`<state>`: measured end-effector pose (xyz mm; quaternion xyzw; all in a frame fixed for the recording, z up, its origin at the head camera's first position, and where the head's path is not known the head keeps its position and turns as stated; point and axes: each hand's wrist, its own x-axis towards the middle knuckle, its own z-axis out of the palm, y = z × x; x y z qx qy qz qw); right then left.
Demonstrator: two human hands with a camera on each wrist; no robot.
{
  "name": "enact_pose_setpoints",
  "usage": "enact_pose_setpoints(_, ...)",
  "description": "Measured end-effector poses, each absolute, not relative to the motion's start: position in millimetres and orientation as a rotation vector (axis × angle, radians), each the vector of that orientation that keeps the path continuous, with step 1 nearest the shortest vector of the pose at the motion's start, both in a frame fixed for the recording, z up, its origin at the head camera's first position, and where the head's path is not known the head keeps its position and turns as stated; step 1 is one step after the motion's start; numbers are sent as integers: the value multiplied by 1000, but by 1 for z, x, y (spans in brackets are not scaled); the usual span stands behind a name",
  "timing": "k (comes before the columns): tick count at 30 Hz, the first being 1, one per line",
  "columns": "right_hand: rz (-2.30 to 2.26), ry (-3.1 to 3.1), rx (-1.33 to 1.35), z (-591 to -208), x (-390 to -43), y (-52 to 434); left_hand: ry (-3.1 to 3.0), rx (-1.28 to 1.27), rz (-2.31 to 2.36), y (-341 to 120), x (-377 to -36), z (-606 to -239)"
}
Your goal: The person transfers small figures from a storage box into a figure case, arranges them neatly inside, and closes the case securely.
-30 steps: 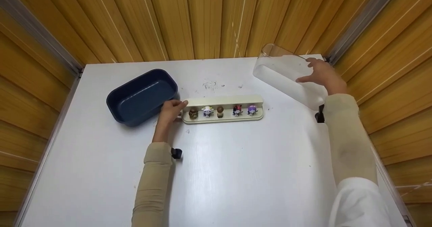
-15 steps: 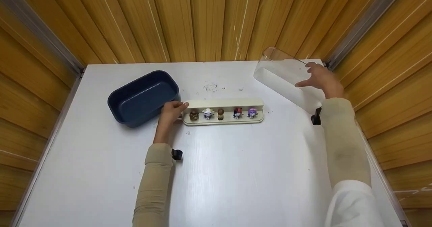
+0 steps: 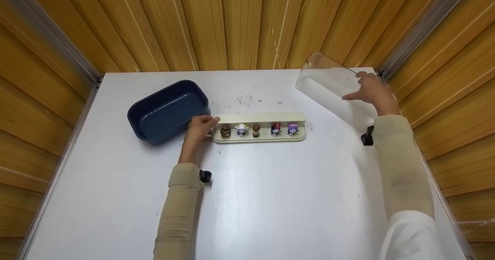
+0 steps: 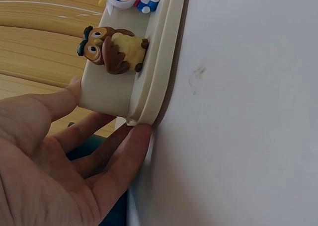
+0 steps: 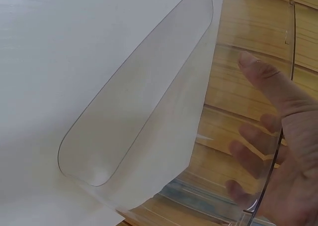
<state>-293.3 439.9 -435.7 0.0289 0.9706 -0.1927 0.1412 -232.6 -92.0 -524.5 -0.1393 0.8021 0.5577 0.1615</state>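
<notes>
In the head view, my left hand point(image 3: 200, 127) is at the left end of a cream display base point(image 3: 263, 118) on the white table. In the left wrist view, its thumb is at the raised back and its fingertips touch the lower corner. On the base stand small figures: an owl point(image 4: 112, 49), a white-and-blue figure point(image 3: 242, 129), a brown-headed one point(image 3: 255, 130), a red-and-black one point(image 3: 275, 129) and a purple-topped one point(image 3: 292, 129). My right hand point(image 3: 373, 91) grips the near-right wall of a long clear plastic cover point(image 5: 134, 97), several fingers showing through the plastic.
A dark blue rectangular tub point(image 3: 154, 134) stands left of the base, close to my left hand. The white table point(image 3: 278, 198) has scattered dark marks point(image 3: 244, 100) behind the base. Wood-patterned walls point(image 3: 239, 28) rise at the back and sides.
The head view has shifted slightly, so everything appears a little further right. Both hands keep their places, the left at the base and the right at the clear cover.
</notes>
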Motion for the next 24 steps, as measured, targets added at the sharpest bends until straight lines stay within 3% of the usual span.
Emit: enact_pose_setpoints(24,-495,2913,-84,-386,-269,423,2249,-380,1603,-89,-238,-521)
